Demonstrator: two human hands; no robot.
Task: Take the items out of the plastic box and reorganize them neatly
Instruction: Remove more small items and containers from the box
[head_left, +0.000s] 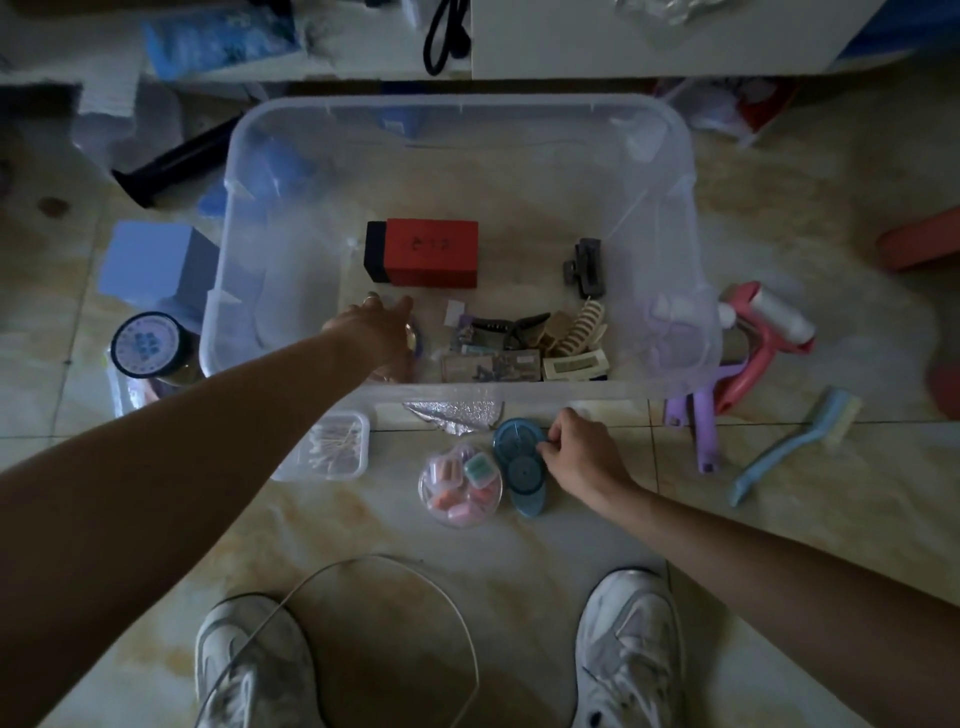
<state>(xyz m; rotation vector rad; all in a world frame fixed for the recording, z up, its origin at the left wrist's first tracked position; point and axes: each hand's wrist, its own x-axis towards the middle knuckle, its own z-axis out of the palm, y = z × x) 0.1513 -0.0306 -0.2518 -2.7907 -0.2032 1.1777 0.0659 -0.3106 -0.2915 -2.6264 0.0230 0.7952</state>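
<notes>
A clear plastic box (462, 111) stands on the tiled floor. Inside lie a red-and-black case (431, 253), a dark hair clip (586, 267), black and beige hair claws (566, 327) and small cards (491, 364). My left hand (371, 325) reaches into the box's near left corner, over a small round shiny thing (414, 340); whether the fingers hold it is hidden. Outside, in front of the box, my right hand (576, 452) pinches the edge of a blue oval case (519, 465) lying on the floor.
In front of the box sit a clear tub of cotton swabs (332, 449), a round container of pink items (460, 483) and a silver foil piece (452, 413). Right: pink lint roller (763, 332), purple tool (704, 431), blue brush (789, 444). Left: blue box (150, 262), round tin (145, 345). My shoes (628, 649) below.
</notes>
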